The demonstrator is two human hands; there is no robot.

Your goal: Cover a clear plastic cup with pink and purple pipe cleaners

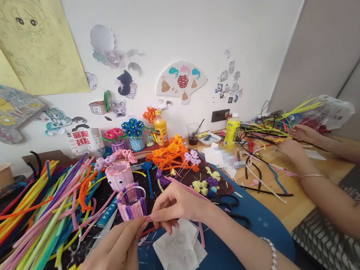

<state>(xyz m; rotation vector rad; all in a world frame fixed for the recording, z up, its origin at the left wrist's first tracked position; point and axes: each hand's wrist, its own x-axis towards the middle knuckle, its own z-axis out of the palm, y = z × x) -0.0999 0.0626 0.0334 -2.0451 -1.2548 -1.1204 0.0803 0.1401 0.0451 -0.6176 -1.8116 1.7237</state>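
My left hand [113,264] and my right hand [176,207] meet in a pinch over the blue mat [219,264]. Both are closed on a pink pipe cleaner [188,189] that runs up and to the right past my right fingers, then down beside my wrist. Just behind my fingertips stands a small pink and purple pipe-cleaner basket [131,203] with a looped handle. A second pink basket [118,175] stands further back. A crumpled white tissue [180,251] lies under my hands.
A big heap of coloured pipe cleaners [32,211] covers the left. Orange pipe-cleaner pieces [169,153], pompoms, black scissors [231,204], an orange drink bottle [160,129] and flower pots stand behind. At the right another person's hands [298,142] sort pipe cleaners on the wooden table.
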